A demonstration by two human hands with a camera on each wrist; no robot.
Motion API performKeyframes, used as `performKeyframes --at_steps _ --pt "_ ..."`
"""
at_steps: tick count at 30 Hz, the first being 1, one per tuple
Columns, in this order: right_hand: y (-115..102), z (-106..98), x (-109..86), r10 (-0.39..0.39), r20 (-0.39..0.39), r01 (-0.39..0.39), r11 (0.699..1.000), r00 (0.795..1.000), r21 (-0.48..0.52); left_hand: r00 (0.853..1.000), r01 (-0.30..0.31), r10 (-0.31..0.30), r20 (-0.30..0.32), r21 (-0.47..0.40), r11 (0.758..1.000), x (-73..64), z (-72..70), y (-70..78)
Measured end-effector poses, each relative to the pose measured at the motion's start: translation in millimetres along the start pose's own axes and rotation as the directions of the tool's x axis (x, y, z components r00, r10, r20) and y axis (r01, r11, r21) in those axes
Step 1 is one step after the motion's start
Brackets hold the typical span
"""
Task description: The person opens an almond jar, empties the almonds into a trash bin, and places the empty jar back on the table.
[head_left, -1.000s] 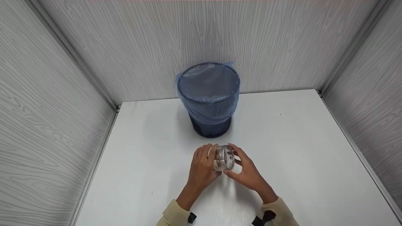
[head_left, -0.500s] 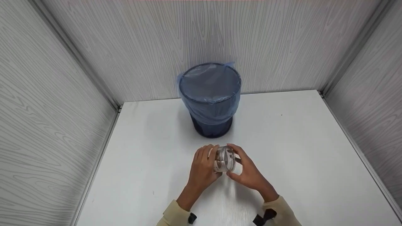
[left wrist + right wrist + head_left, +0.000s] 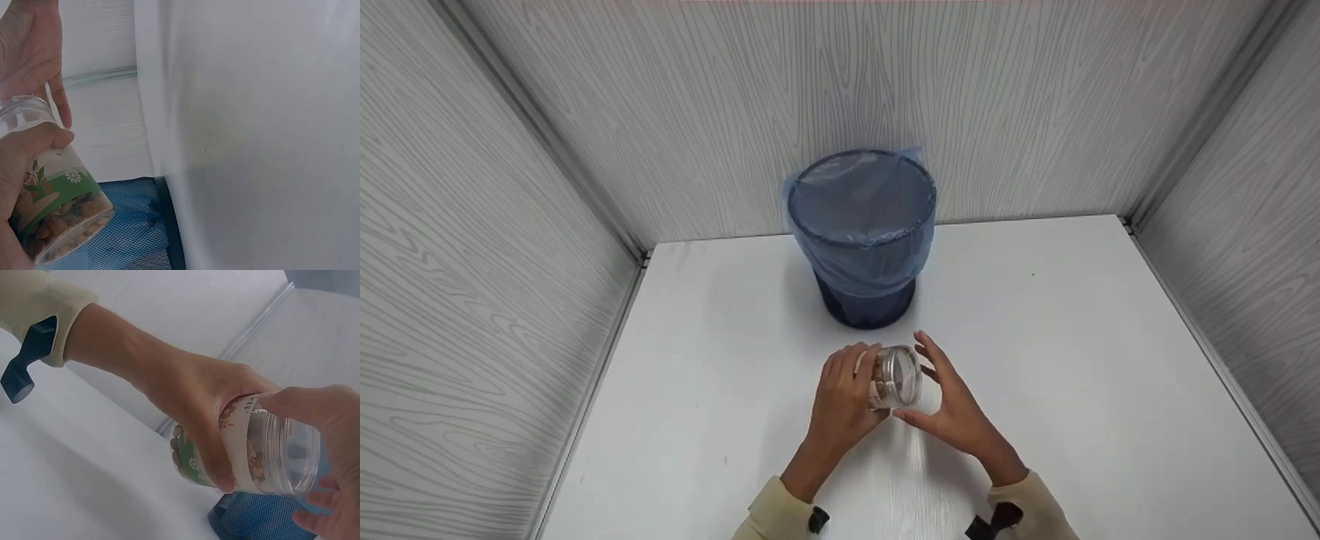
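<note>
In the head view, a clear jar [image 3: 883,390] lies tipped on its side between both hands, its clear screw lid [image 3: 906,376] toward the right. My left hand [image 3: 840,394] grips the body, thumb beneath and fingers over it. Brown nuts resembling almonds show through the jar [image 3: 67,191] in the left wrist view, below a white and green printed label. Around the lid, my right hand [image 3: 956,412] is spread with fingers fairly straight. Its thumb lies near or against the jar by the lid [image 3: 292,453] in the right wrist view, while the other fingers stand apart.
A dark mesh waste bin [image 3: 870,307] lined with a blue plastic bag [image 3: 866,266] stands beyond the hands, near the back wall [image 3: 720,112]. The white tabletop [image 3: 1072,375] is bounded by wood-grain panels on the left, back and right.
The right hand's fingers have come off the lid and spread wider, with the index finger moving up. The left hand keeps holding the jar in nearly the same place.
</note>
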State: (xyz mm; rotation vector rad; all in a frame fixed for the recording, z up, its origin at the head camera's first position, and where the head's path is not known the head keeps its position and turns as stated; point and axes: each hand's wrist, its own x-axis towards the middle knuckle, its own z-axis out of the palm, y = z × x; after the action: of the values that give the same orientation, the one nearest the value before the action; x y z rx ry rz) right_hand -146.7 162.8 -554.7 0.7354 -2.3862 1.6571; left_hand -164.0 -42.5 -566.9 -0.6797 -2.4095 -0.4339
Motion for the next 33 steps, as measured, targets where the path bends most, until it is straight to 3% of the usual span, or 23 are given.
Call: performKeyframes --at_steps 5,10,22,33 --pt "-3.9 1.4 -4.0 0.172 -0.024 -0.171 0.984 0.985 0.041 1.0 0.009 -0.009 0.007 -0.004 1.0 0.1 0.3 0.2" --pt "-5.8 4.6 -5.6 0.255 -0.03 -0.251 0.963 0.967 0.093 1.0 0.013 -0.013 0.008 -0.004 1.0 2.2 -0.7 1.3" --pt "-6.4 6.1 -4.0 0.287 -0.024 -0.283 0.953 0.958 0.103 1.0 -0.001 0.001 -0.004 0.03 1.0 3.1 -1.1 2.1" --pt "-1.6 0.0 -2.4 0.234 0.021 -0.235 0.966 0.972 0.104 1.0 0.014 -0.014 0.022 0.026 1.0 0.8 -1.4 2.4"
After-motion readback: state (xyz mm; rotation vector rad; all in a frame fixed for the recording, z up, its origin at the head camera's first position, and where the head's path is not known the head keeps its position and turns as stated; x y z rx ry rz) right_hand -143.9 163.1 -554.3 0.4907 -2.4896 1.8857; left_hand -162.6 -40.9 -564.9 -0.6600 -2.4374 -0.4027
